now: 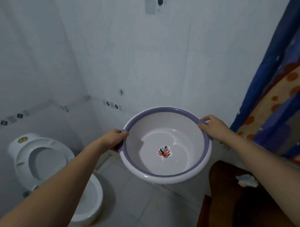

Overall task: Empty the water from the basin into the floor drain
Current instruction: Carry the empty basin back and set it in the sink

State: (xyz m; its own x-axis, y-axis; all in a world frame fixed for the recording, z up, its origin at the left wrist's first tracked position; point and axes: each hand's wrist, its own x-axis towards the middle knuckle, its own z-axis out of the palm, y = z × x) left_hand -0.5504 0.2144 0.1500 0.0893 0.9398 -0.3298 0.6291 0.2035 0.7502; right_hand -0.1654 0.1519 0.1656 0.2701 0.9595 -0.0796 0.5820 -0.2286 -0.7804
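Note:
A round white basin with a purple rim (164,109) hangs in the air over the tiled floor, roughly level, tipped slightly toward me. A leaf picture (163,152) shows on its bottom under shallow clear water. My left hand (115,137) grips the left handle of the rim. My right hand (212,124) grips the right handle. No floor drain is visible; the floor under the basin is hidden.
A white toilet (43,161) with its seat down stands at the left. Tiled walls close in behind the basin. A blue and orange curtain (278,98) hangs at the right. A dark brown stool or surface (221,187) with a crumpled white piece (246,180) lies at the lower right.

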